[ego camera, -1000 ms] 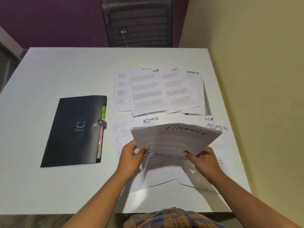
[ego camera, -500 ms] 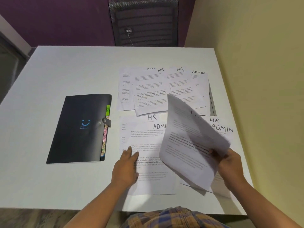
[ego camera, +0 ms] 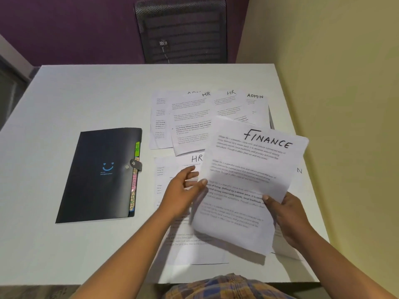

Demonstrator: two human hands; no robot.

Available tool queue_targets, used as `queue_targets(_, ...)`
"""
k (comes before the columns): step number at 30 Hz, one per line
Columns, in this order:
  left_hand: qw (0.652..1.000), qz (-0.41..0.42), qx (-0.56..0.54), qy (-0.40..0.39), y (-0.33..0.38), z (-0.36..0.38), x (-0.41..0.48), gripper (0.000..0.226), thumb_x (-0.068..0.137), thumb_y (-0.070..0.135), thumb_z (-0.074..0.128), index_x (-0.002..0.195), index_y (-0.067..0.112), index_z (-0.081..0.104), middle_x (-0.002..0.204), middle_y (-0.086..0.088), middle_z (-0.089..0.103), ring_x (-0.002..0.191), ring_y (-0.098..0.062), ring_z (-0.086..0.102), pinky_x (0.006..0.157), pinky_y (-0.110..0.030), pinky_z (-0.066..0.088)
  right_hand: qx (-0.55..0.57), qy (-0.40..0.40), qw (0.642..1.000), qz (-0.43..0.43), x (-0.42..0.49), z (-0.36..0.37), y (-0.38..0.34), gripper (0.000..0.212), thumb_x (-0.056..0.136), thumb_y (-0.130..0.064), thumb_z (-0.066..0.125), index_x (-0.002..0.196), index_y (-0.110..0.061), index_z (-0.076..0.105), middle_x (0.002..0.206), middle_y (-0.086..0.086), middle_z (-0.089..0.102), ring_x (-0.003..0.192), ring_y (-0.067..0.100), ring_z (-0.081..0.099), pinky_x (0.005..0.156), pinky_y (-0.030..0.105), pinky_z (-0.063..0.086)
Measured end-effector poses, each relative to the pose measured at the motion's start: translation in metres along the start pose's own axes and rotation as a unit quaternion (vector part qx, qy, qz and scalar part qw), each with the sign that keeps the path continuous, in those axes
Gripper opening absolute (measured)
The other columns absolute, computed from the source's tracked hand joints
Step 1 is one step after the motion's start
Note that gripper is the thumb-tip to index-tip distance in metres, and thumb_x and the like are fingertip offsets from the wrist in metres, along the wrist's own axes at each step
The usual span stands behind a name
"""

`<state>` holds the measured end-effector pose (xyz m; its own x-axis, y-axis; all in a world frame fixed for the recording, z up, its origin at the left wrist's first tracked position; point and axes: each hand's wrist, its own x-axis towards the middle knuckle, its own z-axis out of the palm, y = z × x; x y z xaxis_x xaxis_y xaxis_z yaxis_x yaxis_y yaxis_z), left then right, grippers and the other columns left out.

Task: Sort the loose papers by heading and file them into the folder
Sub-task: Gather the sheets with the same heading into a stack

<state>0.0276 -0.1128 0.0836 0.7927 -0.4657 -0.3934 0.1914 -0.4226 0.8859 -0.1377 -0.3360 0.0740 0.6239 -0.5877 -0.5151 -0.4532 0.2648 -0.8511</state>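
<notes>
Papers headed FINANCE (ego camera: 248,180), seemingly a few sheets together, are held up over the near right of the white table (ego camera: 86,100), face to the person. The right hand (ego camera: 289,219) is closed on their lower right edge, thumb on top. The left hand (ego camera: 183,190) grips the left edge between thumb and half-curled fingers. How many sheets are in the bundle cannot be counted.

Risk begins with that grip: held only at two edges, the sheets sag, and a lower one could slide out onto the loose pages (ego camera: 194,244) beneath and mix with them. Those pages are largely covered by the hands and the bundle; one heading, HR (ego camera: 197,158), shows, another is reduced to a lone letter at the right.

Left of the hands lies the black folder (ego camera: 101,173), still closed with its snap strap fastened, coloured index tabs (ego camera: 135,186) showing along its right edge. Their labels are too small to read with confidence, so a misfiling is possible if the tab is guessed.

Further back, a fanned spread of sheets (ego camera: 194,119) shows HR twice and ADMIN, with one heading cut off by overlap. A careless sweep of the bundle could scatter them. Beyond the table stands a dark mesh chair (ego camera: 183,29).
</notes>
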Motion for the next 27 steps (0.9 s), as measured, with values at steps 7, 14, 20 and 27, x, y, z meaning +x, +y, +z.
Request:
queue_targets(7, 0.995, -0.003, -0.093, -0.024, 0.02, -0.006, -0.002, 0.018, 0.097, 0.018, 0.059, 0.108, 0.014, 0.072, 0.096, -0.004, 0.078, 0.091, -0.022, 0.074, 0.082, -0.035, 0.058, 0.041, -0.05, 0.998, 0.017, 0.003, 0.016, -0.021, 0.022, 0.093, -0.007, 0.063, 0.115, -0.01, 0.068, 0.105, 0.008, 0.077, 0.095, 0.029, 0.074, 0.076, 0.037, 0.059)
queue_targets(14, 0.981, -0.037, -0.182, 0.059, 0.017, -0.026, 0.0, 0.018, 0.097, 0.012, 0.057, 0.108, 0.013, 0.071, 0.096, -0.007, 0.077, 0.089, -0.025, 0.074, 0.076, -0.033, 0.06, 0.032, -0.083, 0.995, 0.035, 0.017, 0.04, -0.034, 0.017, 0.096, -0.015, 0.061, 0.111, -0.012, 0.07, 0.103, 0.006, 0.077, 0.094, 0.024, 0.074, 0.086, 0.039, 0.057)
queue_targets(20, 0.966, -0.037, -0.218, 0.13, 0.011, -0.054, 0.012, 0.019, 0.096, 0.01, 0.057, 0.109, 0.007, 0.07, 0.096, -0.009, 0.077, 0.077, -0.017, 0.073, 0.059, -0.021, 0.056, 0.005, -0.069, 0.994, 0.089, 0.051, 0.056, -0.035, 0.018, 0.094, -0.023, 0.065, 0.101, -0.008, 0.072, 0.102, 0.01, 0.076, 0.084, 0.025, 0.068, 0.069, 0.033, 0.055)
queue_targets(27, 0.965, -0.043, -0.215, 0.14, 0.019, -0.063, 0.039, 0.018, 0.097, 0.012, 0.056, 0.109, 0.013, 0.07, 0.091, -0.003, 0.075, 0.063, -0.007, 0.07, 0.047, -0.015, 0.049, -0.335, 0.221, 0.91, 0.103, 0.093, 0.0, 0.009, 0.058, 0.075, -0.04, 0.076, 0.123, -0.011, 0.058, 0.127, 0.012, 0.058, 0.111, 0.034, 0.059, 0.091, 0.046, 0.052)
